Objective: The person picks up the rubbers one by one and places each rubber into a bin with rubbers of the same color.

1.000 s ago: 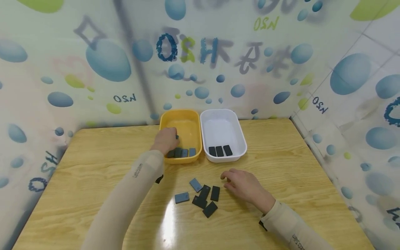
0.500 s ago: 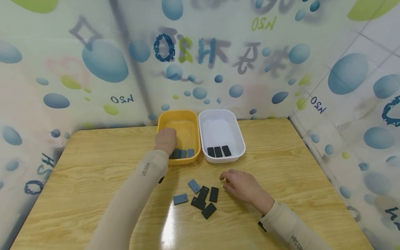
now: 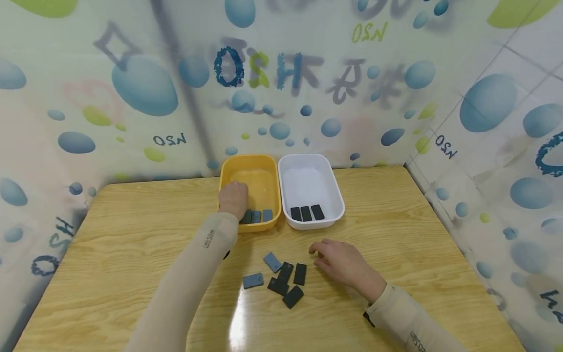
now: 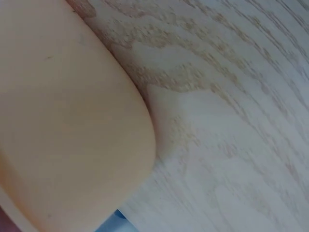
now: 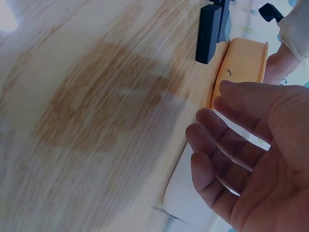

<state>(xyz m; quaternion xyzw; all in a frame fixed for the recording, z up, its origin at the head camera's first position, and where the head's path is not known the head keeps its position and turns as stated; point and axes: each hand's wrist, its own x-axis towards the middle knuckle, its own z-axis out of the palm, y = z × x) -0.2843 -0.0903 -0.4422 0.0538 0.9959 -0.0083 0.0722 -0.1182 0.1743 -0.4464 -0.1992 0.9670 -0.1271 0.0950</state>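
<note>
My left hand [image 3: 234,199] reaches down into the left side of the yellow tray [image 3: 279,195]; its fingers and anything they hold are hidden from the head camera. Beside it, along the tray's near end, lie several small rectangular tiles, among them a blue-grey tile [image 3: 267,215]. Over the table, right of a loose group of tiles, my right hand [image 3: 342,264] stays with fingers loosely bent and nothing in them. In that group are a blue-grey tile [image 3: 253,281] and a black tile [image 3: 300,274]; two black ones overlap.
Touching the yellow tray on its right is a white tray [image 3: 341,208], with three black tiles [image 3: 305,213] in a row at its near end. Both trays stand at the back of the wooden table [image 3: 145,234], close to the patterned wall [image 3: 272,139].
My left hand has turned and shifted slightly within the yellow tray; the dark piece seen at its fingers is now out of sight. My right hand keeps its place.
</note>
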